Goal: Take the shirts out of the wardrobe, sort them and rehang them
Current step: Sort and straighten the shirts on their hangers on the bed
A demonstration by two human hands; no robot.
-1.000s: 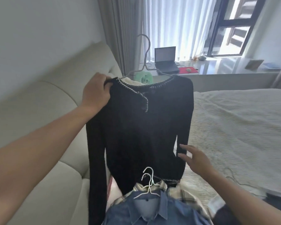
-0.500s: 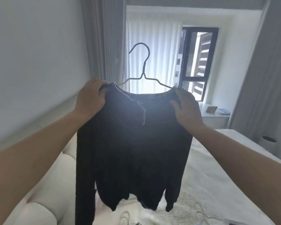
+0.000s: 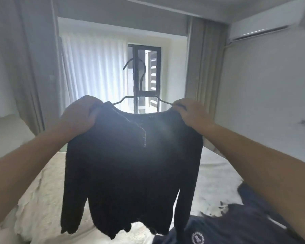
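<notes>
Head view: one black long-sleeved top (image 3: 130,164) hangs on one thin wire hanger (image 3: 139,95), held up in the air in front of the window (image 3: 144,71). Two hands carry it. The left hand (image 3: 79,117) is curled round the top's left shoulder, fingers bunched into the knit; the right hand (image 3: 192,111) pinches the right shoulder where the hanger's arm ends. The hanger's single hook stands upright above the neckline, free of any rail. Two sleeves hang straight down at either side, and the ragged hem ends above the bed (image 3: 42,191) without touching it.

One other garment shows: a dark navy shirt (image 3: 236,224) with a round white emblem lies on the bed at lower right, its edge just beside the hanging right sleeve; whether the two touch is hard to tell in the backlight. A pale padded headboard (image 3: 5,132) sits at far left. Two grey drapes frame the window bay, one on each side, the left one (image 3: 32,67) and the right one (image 3: 202,59), with one sheer white curtain (image 3: 93,67) between them. One air-conditioning unit (image 3: 264,20) is mounted high on the right wall.

Open air lies above the hook up to the ceiling beam, and between each forearm and the walls. Below the hem a strip of pale bedcover is visible.
</notes>
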